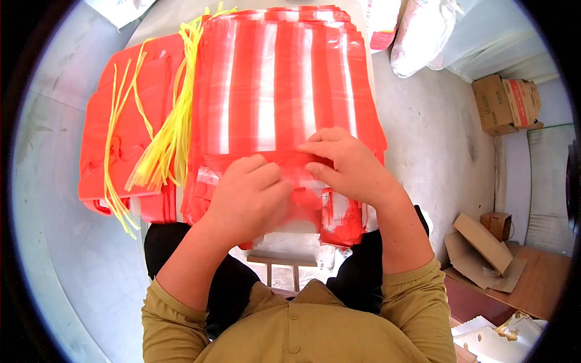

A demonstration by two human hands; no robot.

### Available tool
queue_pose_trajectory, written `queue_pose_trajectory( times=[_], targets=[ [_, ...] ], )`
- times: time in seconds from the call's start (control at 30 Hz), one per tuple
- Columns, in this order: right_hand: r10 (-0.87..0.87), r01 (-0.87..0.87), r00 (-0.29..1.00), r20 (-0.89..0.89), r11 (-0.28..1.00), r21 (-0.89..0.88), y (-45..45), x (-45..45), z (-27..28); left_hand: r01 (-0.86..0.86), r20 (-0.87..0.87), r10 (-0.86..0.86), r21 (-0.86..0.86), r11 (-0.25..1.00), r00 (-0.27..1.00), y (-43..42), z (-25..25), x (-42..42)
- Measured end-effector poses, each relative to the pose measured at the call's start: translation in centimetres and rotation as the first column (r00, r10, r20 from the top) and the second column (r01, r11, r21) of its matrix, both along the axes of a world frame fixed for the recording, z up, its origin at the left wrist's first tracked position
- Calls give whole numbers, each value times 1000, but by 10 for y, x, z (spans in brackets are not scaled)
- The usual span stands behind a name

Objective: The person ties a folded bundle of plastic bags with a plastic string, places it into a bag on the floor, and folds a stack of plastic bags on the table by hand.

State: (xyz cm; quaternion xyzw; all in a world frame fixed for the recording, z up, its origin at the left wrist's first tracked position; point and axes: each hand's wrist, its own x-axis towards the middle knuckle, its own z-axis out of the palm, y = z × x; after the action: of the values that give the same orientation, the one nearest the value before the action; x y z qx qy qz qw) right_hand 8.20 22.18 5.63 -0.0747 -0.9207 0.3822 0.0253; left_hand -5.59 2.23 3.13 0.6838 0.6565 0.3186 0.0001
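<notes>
A thick stack of red and clear striped plastic bags [290,91] lies in front of me. Over its near edge, my left hand [251,196] has its fingers curled together on crumpled red plastic, partly blurred by motion. My right hand [348,163] is just to the right, its thumb and fingers apart over the near part of the stack. Bunched yellow strips [172,130] lie along the stack's left side. Farther left, folded red bags [130,121] lie in a pile, with a few loose yellow strips across them.
White plastic sacks [423,33] stand beyond the stack on the right. A cardboard box [505,104] is at the far right, and an opened carton [484,254] lies on a brown surface [541,281] at the lower right. Metal bars [283,263] show between my legs.
</notes>
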Motion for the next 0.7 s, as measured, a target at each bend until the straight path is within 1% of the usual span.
queue_pose_trajectory(
  times=[0.07, 0.17, 0.27, 0.37, 0.47, 0.53, 0.63, 0.7],
  targets=[
    [-2, 2, 1000, 10, 1000, -11, 0, 0, 0, -11, 20, 11, -19, 1000, 1000, 0, 1, -1],
    [1, -1, 1000, 8, 999, -42, 1, 1, -2, -44, 67, 39, 70, 997, 997, 3, 1, -1],
    [22, -22, 1000, 2, 999, -49, 3, 2, -3, -113, 92, 103, 116, 987, 990, 8, -1, -1],
    [19, -19, 1000, 7, 998, -66, 4, 2, -5, -155, 109, 143, 113, 981, 984, 11, -2, -1],
    [17, -16, 1000, 17, 998, -67, 6, 1, -7, -218, 154, 208, 55, 974, 966, 14, -7, 1],
    [6, -5, 1000, 17, 998, -70, 5, 1, -8, -234, 189, 221, 47, 971, 957, 17, -10, 1],
    [-71, 61, 977, -203, 997, -53, -1, 0, -7, -239, 213, 225, 40, 970, 951, 22, -11, 0],
    [64, -53, 977, -204, 997, 56, 0, 5, 0, -254, 220, 244, 21, 967, 945, 20, -13, -2]
  ],
)
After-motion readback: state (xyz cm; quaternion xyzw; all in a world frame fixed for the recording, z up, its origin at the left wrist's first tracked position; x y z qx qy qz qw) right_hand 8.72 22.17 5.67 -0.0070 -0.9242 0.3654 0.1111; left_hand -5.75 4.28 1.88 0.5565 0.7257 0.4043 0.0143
